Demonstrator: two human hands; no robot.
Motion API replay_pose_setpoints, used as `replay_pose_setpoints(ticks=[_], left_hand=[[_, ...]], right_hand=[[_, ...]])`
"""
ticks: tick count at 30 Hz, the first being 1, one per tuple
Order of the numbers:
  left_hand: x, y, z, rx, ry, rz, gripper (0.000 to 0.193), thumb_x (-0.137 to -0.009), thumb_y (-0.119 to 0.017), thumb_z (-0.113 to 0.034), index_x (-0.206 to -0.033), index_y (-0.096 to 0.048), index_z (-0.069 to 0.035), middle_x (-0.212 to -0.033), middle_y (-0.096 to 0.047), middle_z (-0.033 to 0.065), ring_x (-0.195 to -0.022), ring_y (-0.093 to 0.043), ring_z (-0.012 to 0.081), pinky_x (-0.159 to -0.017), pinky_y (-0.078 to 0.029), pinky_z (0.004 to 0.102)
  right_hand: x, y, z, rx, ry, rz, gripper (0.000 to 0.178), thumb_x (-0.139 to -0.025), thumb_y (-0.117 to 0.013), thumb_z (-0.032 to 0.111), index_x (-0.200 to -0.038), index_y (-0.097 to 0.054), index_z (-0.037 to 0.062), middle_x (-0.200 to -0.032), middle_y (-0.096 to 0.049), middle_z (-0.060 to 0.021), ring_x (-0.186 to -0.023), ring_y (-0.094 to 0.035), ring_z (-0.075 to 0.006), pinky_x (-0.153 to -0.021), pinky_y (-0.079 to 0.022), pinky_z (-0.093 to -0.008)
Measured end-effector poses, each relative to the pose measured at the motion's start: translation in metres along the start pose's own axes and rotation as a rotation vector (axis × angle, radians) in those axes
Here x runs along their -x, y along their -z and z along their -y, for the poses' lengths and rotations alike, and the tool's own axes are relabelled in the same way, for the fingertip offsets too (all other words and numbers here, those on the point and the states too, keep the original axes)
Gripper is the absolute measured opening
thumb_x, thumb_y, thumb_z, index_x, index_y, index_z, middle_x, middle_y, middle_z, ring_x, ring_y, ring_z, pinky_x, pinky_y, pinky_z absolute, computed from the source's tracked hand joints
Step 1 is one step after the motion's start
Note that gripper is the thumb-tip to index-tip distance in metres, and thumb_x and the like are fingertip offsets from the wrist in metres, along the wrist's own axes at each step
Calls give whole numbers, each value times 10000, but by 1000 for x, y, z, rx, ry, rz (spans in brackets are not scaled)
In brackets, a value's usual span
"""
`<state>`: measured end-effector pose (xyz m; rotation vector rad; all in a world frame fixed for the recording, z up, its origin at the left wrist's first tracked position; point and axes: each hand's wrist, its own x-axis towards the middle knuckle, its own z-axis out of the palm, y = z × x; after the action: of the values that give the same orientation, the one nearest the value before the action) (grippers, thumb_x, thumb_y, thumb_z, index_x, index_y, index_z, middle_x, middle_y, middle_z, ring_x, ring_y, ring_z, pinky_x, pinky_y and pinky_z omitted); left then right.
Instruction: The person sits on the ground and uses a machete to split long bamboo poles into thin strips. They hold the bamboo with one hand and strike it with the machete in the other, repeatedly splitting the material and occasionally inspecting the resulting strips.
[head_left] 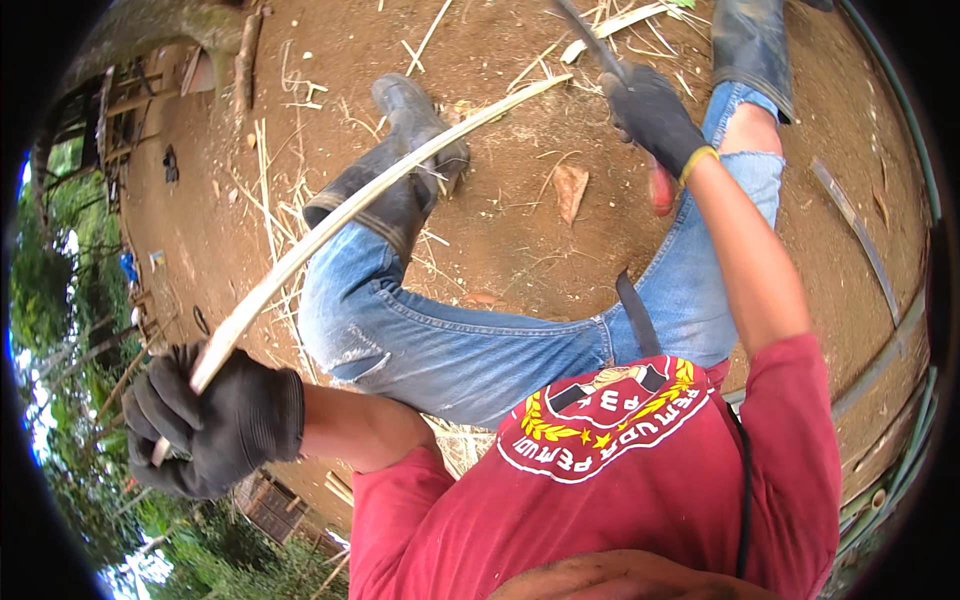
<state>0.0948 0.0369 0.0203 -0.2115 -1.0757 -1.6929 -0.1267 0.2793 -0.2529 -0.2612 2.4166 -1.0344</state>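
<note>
My left hand (235,415), in a black glove, is closed around the near end of a long, pale split bamboo strip (345,210). The strip slants up and away to the right, passing over my left boot (410,115), and its far end stops short of my right hand. My right hand (655,115), also gloved in black, grips a machete. Its dark blade (583,28) points forward and left, while the red butt of its handle (661,188) sticks out below the fist. Blade and strip are apart.
Bare brown soil (520,240) lies between my spread legs, with a dry leaf (570,192) on it. Thin shavings (270,200) litter the ground by my left leg. Cut strips (625,28) lie ahead. A flat grey strip (860,235) and green bamboo poles (905,450) are at right.
</note>
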Motion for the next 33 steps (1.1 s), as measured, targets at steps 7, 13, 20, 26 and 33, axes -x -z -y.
replay_pose_setpoints(ticks=[7,13,20,26,33], left_hand=[[22,-8,25,-98,-108,386,269,-895,-451,-117,-632,-399,-140,-573,-405,-8,-401,-333,78,-388,-314,255],[42,5,52,-213,-53,149,363,-1014,-375,-238,-664,-335,-153,-625,-305,-9,-454,-303,89,-400,-246,249],[56,1,51,-144,-4,269,322,-977,-386,-198,-667,-307,-163,-596,-261,-28,-429,-263,82,-406,-282,241],[53,-19,88,-471,-529,-189,177,-961,-477,-231,-998,-480,-58,-747,-430,-18,-678,-474,114,-581,-402,248],[54,-13,64,-619,-556,-115,248,-928,-517,-205,-1137,-455,-84,-958,-447,48,-889,-466,155,-748,-409,302]], right_hand=[[99,3,96,-306,443,-97,338,-957,-541,255,-1202,-598,30,-764,-620,-110,-650,-616,-160,-630,-516,-294],[155,-29,137,15,893,-98,389,-838,-651,198,-1205,-600,76,-802,-612,-89,-672,-639,-222,-553,-499,-360],[153,-22,153,107,1003,-146,446,-803,-651,222,-1228,-623,91,-718,-508,-20,-589,-550,-174,-479,-442,-329],[164,-13,164,109,986,-98,450,-769,-663,199,-1212,-664,122,-670,-381,19,-537,-468,-125,-434,-375,-304],[194,-2,185,82,1041,-170,441,-704,-675,151,-1146,-686,157,-656,-365,31,-533,-428,-103,-403,-307,-276]])
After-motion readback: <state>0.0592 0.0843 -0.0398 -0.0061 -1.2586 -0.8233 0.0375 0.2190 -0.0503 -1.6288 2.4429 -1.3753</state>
